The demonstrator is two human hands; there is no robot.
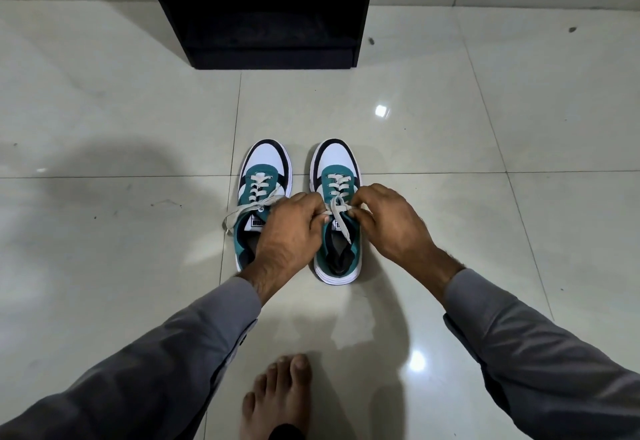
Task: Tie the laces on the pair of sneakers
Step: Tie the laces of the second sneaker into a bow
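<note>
On the tiled floor (104,110) the two sneakers stand side by side, and the left sneaker (258,204) looks already tied. Over the right sneaker (337,211) the left hand (289,231) and right hand (391,221) each pinch its lace (341,214) — fingers curled narrow. If one pinch loosens before tightening, the loop may slip out — my guess.

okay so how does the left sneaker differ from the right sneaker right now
The left sneaker has its laces lying loose, trailing off its side to the floor; the right sneaker has its laces pinched by the left hand and right hand. The left hand partly covers the left sneaker; the right sneaker's opening shows. Both are teal, white and dark, toes pointing away.
</note>
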